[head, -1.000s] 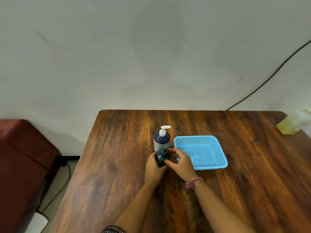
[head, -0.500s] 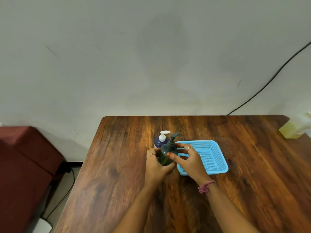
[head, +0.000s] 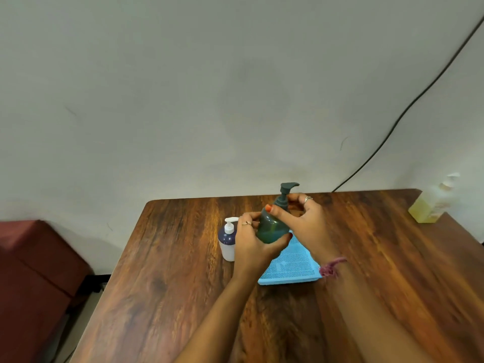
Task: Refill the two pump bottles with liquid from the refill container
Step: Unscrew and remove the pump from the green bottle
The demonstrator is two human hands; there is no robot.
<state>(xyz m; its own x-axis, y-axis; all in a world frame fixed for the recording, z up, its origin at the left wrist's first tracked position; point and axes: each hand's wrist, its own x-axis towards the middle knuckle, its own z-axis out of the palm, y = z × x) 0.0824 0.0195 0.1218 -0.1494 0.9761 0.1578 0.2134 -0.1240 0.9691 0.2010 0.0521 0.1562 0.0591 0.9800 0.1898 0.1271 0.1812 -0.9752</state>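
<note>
Between your two hands, lifted clear of the wooden table [head: 167, 271], sits the dark green pump bottle [head: 271, 226], tilted a little to the right: your left hand [head: 252, 244] wraps around its body from below with the thumb curled under its base, and your right hand [head: 306, 226] pinches its pump collar with thumb and fingers. Just left of your left hand stands the white-pump bottle [head: 227, 239], upright on the table, while the blue mesh basket [head: 290, 265] lies directly beneath your right hand. Well off to the right of the grip, by the table's far corner, stands the yellowish refill container [head: 432, 203], blurred.
</note>
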